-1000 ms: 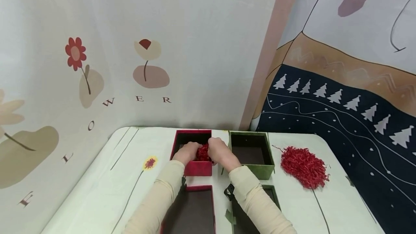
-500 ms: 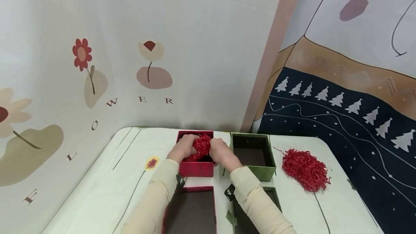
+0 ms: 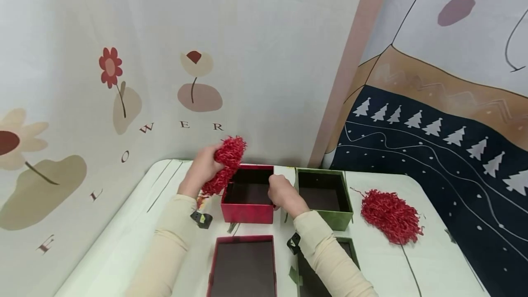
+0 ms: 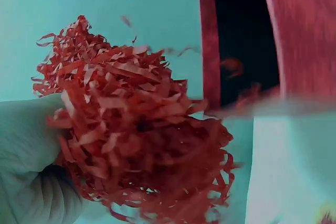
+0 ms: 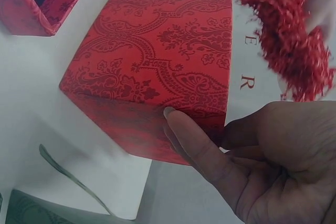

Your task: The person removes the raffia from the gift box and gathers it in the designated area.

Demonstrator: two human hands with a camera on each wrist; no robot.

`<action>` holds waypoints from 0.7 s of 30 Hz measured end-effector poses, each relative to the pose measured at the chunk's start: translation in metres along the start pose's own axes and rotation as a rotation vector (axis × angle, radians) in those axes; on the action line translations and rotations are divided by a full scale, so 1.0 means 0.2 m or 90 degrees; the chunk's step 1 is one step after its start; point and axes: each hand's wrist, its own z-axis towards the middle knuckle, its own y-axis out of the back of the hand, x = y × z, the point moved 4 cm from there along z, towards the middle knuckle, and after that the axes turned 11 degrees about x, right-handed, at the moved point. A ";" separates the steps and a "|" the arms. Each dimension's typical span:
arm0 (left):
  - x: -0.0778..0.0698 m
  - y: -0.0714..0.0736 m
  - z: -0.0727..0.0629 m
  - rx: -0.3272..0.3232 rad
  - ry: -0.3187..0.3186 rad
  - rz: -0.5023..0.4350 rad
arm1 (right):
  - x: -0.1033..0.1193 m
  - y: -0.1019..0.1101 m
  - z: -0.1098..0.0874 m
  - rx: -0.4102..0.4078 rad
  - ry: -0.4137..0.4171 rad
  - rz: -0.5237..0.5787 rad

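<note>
My left hand (image 3: 203,168) grips a loose bundle of red shredded paper (image 3: 227,162) above the table, just left of the red patterned box (image 3: 247,213). Crinkled strips hang out past the fingers in the left wrist view, where the shredded paper (image 4: 136,129) hides most of them. With its thumb on the outside, my right hand (image 5: 262,166) holds the right wall of that red box (image 5: 157,51). Seen from the head, the box stands open-topped, and its dark inside shows.
Right of the red box stands a green box (image 3: 326,219). Nearer me lie a red-edged tray (image 3: 245,265) and a green-edged one (image 3: 350,253), partly under my right arm. A second pile of red shredded paper (image 3: 392,217) lies at the table's right. A fabric backdrop (image 3: 268,58) rises behind.
My left hand has lifted the red shredded paper up out of the red box and moved left with it. The right hand stays at the box's right wall.
</note>
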 end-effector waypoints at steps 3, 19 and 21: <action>0.08 0.07 -0.04 -0.029 0.032 -0.004 | 0.00 0.00 0.00 -0.003 0.002 -0.002; 0.52 -0.10 -0.20 0.061 0.236 0.011 | 0.00 0.00 0.00 0.005 0.000 0.027; 0.54 -0.12 -0.21 0.071 0.238 0.022 | 0.00 0.00 0.00 0.003 0.002 0.026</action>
